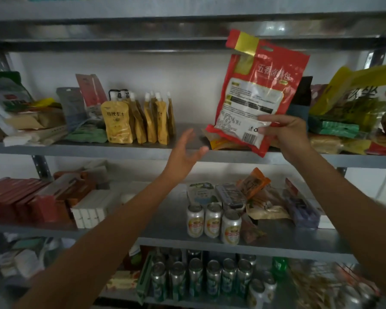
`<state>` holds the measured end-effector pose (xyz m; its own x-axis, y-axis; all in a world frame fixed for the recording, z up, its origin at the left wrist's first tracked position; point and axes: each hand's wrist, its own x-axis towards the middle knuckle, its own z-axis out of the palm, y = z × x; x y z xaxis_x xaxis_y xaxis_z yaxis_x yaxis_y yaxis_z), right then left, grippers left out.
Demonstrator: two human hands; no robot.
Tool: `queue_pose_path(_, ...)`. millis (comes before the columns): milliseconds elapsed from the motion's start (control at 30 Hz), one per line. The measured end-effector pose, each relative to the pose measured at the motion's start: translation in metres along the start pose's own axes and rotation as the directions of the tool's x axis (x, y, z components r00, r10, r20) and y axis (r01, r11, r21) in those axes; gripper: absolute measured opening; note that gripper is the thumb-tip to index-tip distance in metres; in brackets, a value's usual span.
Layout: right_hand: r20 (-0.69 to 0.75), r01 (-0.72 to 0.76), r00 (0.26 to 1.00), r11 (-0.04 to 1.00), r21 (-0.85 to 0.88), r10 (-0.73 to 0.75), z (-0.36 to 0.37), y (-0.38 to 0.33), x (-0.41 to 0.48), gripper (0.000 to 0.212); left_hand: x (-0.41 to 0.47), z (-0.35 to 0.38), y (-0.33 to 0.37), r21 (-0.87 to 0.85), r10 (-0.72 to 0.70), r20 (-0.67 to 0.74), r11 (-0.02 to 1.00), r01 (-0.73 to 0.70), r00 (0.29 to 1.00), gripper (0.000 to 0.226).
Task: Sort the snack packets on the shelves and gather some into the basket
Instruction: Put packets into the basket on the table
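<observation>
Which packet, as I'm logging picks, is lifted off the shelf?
The big red packet with the gold strip at its top: the right hand grips its lower edge and holds it up, while the others rest on the shelves.

The red packet (pixel 257 92) is made of glossy, crinkled plastic film. The shelves (pixel 120 150) are formed of smooth grey metal with a dull sheen; the cans (pixel 212 219) are of shiny metal.

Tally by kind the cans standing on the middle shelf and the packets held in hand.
Silver cans on the middle shelf: 3
Red packet, pinched by the right hand: 1
Total: 4
</observation>
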<state>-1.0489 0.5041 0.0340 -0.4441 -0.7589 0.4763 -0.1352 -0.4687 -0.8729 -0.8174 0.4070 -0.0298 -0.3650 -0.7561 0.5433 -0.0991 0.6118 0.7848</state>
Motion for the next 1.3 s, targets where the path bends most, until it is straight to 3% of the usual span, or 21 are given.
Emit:
queue_pose_path(100,0.141,0.009,0.99,1.0,-0.004,-0.008,-0.004,0.004,-0.037,0.037,-0.024,-0.005,0.02,-0.256,-0.034,0.002,0.966,0.033,0.999,0.076)
queue_pose_path(167,0.224,-0.023,0.974,0.999,-0.033,0.03,-0.001,0.016,-0.063,0.036,-0.044,-0.011,0.029,-0.343,-0.075,0.103,0.933,0.107,0.992,0.053)
queue_pose_path(233,0.291,-0.104,0.95,0.994,-0.043,0.112,0.005,0.03,-0.089,0.031,-0.065,-0.013,0.027,-0.325,-0.118,0.242,0.925,0.195,0.963,0.034)
queue_pose_path(300,0.328,-0.163,0.929,0.985,-0.051,0.17,0.012,0.042,-0.113,0.03,-0.088,-0.01,0.019,-0.262,-0.172,0.347,0.926,0.272,0.922,0.036)
queue_pose_path(400,0.312,-0.203,0.927,0.978,-0.054,0.21,0.02,0.056,-0.142,0.034,-0.116,-0.003,0.005,-0.235,-0.232,0.298,0.922,0.306,0.926,0.042)
queue_pose_path(467,0.251,-0.155,0.951,0.982,-0.112,0.179,0.024,0.064,-0.158,0.039,-0.133,0.002,-0.006,-0.224,-0.237,0.22,0.932,0.286,0.946,0.042)
queue_pose_path(533,0.159,-0.135,0.976,0.984,-0.115,0.152,0.028,0.068,-0.168,0.038,-0.15,0.006,-0.017,-0.141,-0.231,0.144,0.958,0.251,0.962,0.047)
queue_pose_path(633,-0.004,-0.229,0.973,0.969,0.093,0.23,0.034,0.058,-0.178,0.016,-0.171,0.006,-0.021,0.121,-0.241,0.018,0.964,0.237,0.97,0.055)
queue_pose_path(667,0.0,-0.305,0.951,0.939,0.16,0.309,0.035,0.052,-0.18,0.011,-0.177,0.004,-0.02,0.237,-0.208,-0.027,0.949,0.209,0.978,0.055)
queue_pose_path(767,0.144,-0.461,0.885,0.873,0.158,0.442,0.035,0.038,-0.187,0.059,-0.189,-0.008,-0.021,0.546,0.085,-0.122,0.838,-0.004,0.989,0.051)
queue_pose_path(867,0.282,-0.482,0.848,0.874,0.059,0.449,0.042,0.022,-0.198,0.061,-0.19,-0.017,-0.021,0.613,0.202,-0.147,0.787,-0.071,0.968,0.052)
queue_pose_path(967,0.344,-0.404,0.859,0.915,-0.001,0.38,0.042,0.012,-0.202,0.062,-0.186,-0.023,-0.018,0.541,0.179,-0.155,0.838,-0.068,0.972,0.055)
queue_pose_path(1067,0.38,-0.306,0.88,0.952,0.0,0.283,0.037,0.002,-0.201,0.05,-0.181,-0.023,-0.015,0.368,0.016,-0.145,0.929,0.039,0.989,0.056)
queue_pose_path(1200,0.246,-0.109,0.96,0.988,-0.108,0.133,0.024,-0.002,-0.205,0.028,-0.175,-0.001,-0.013,0.163,-0.042,-0.058,0.985,0.051,0.997,0.059)
queue_pose_path(1300,0.152,-0.08,0.984,0.99,-0.118,0.098,0.003,-0.004,-0.208,0.021,-0.167,0.028,-0.016,0.134,-0.05,-0.024,0.99,0.053,0.998,0.055)
